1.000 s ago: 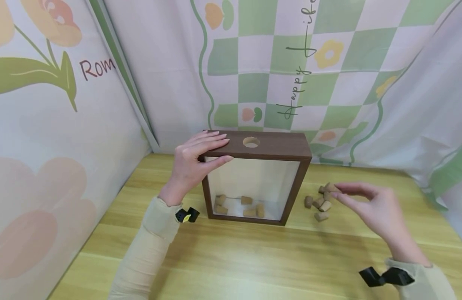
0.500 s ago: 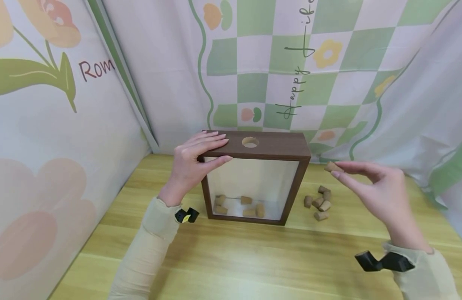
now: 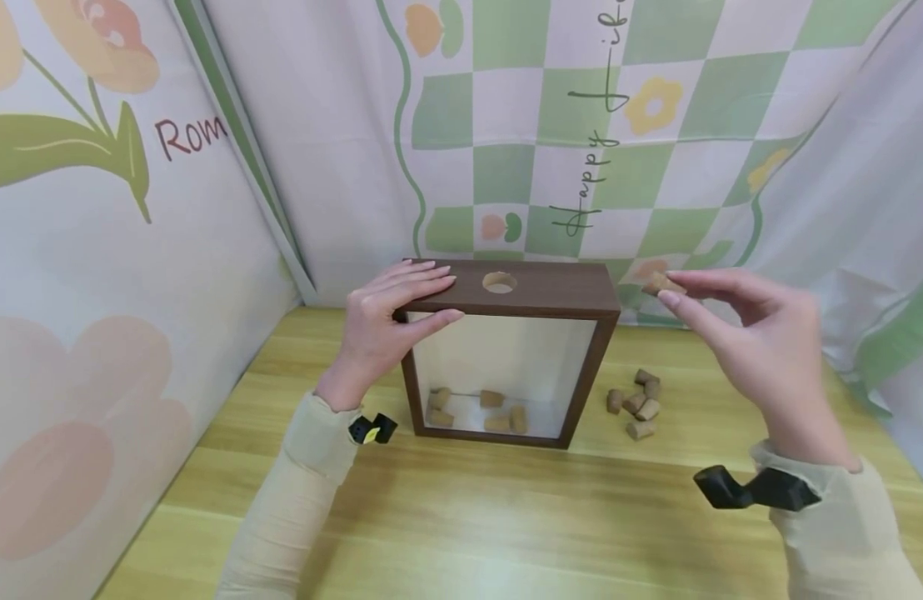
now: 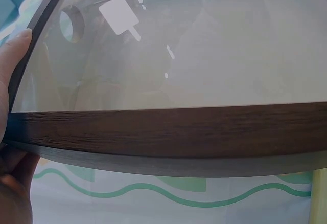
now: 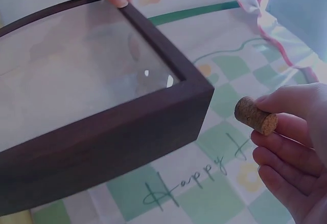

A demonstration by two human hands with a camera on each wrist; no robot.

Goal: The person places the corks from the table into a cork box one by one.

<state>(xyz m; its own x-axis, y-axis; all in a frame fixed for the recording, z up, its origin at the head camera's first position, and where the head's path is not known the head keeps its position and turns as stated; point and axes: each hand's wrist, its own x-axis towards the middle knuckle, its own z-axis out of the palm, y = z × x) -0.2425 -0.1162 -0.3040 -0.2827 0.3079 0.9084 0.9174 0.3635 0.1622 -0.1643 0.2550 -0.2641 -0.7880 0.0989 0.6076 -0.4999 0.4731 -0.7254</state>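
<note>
The left hand (image 3: 386, 315) lay straight-fingered over the box's (image 3: 562, 288) left end, probably steadying it; the right hand (image 3: 765, 346) pinched a cork (image 5: 252, 114) to its right.

Observe your left hand (image 4: 4, 83) at the left edge of the view: the thumb (image 4: 19, 42) lies against the dark rim, and other fingers (image 4: 15, 198) show below the lower left corner of the dark wood frame (image 4: 173, 133). The frame's grained side spans the view and borders a clear pane (image 4: 219, 55), on which you see white reflections (image 4: 119, 17) and, toward the upper left, a round hole (image 4: 71, 24). Beneath the frame, note a white cloth (image 4: 117, 206) with a green wavy line (image 4: 138, 186), and a pale yellow surface (image 4: 319, 198) at the lower right.
</note>
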